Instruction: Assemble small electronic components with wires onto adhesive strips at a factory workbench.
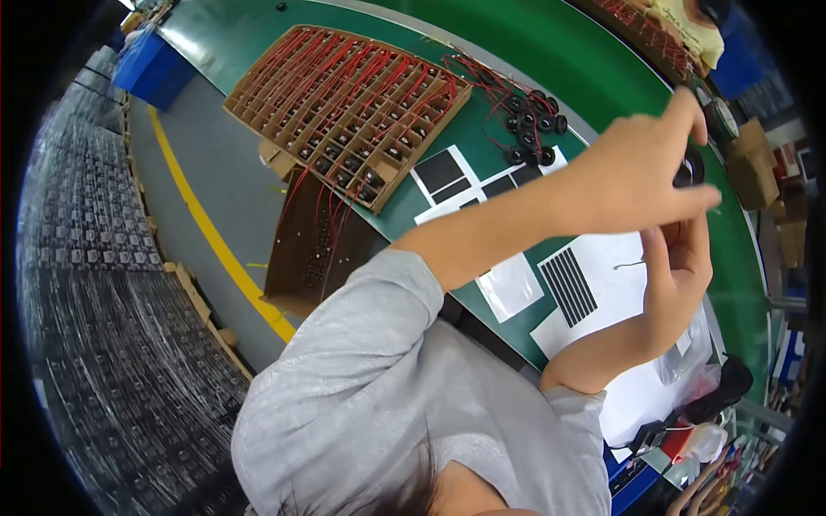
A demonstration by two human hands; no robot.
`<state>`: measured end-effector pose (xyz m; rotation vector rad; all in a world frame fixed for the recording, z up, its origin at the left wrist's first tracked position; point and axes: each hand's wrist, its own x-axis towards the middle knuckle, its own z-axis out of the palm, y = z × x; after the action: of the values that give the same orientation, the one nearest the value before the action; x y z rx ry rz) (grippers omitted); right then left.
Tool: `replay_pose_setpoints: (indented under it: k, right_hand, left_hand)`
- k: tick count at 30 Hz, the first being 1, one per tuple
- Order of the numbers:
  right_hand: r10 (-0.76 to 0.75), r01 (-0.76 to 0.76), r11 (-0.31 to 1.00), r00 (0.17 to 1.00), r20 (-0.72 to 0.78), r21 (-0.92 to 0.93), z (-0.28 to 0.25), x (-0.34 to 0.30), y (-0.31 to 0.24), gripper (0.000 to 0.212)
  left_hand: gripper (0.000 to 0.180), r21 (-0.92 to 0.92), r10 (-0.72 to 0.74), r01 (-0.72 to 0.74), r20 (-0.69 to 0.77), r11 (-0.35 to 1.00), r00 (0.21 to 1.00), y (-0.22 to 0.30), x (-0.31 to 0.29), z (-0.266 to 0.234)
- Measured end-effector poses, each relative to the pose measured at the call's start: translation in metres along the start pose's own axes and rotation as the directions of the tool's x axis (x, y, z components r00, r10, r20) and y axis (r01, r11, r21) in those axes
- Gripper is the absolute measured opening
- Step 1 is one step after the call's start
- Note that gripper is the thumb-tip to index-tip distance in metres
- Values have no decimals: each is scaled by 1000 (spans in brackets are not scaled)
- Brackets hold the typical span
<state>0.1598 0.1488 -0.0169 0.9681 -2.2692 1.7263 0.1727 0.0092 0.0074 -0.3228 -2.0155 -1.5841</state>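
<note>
In front of me at the right, a small black round speaker [691,166] sits between my two hands. My left hand [641,176] reaches across, its index finger and thumb closed round the speaker from above. Below it, my right hand [680,267] points upward with bent fingers at the underside of the speaker; the left thumb hides its fingertips. Several similar black speakers [527,125] with red wires lie beyond my left forearm. A white sheet with black strips [568,288] rests beneath my arms, near more sheets with black rectangles [443,172].
A divided carton [430,163] of wired parts stands on the green table [206,39]. Beside it is an open brown box [288,267]. Tall wrapped stacks [95,344] and a blue bin [155,69] are left. Other people's parts show top right and lower right.
</note>
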Motion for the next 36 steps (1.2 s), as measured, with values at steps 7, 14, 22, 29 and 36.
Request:
replay_pose_setpoints:
  k: [7, 14, 22, 29, 36]
  right_hand:
    - [-184, 126, 981, 855, 486, 150, -4, -14, -30, 51]
    - [-347, 322, 938, 846, 405, 131, -5, -16, -32, 50]
    - [-314, 276, 948, 884, 347, 156, -7, -15, -27, 46]
    - [-235, 215, 972, 916, 326, 98, -8, -15, -24, 42]
    - [-186, 156, 981, 928, 322, 115, -10, -8, -18, 41]
  left_hand:
    - [44, -137, 195, -228, -220, 964, 956, 9, -31, -63]
    - [33, -478, -512, 425, -62, 769, 857, 0, -101, -154]
    - [37, 708, -651, 574, -213, 411, 729, -58, -146, -171]
    - [34, 780, -591, 535, -275, 324, 758, -63, -135, -158]
    - [34, 809, -665, 493, -179, 320, 725, -73, -140, -162]
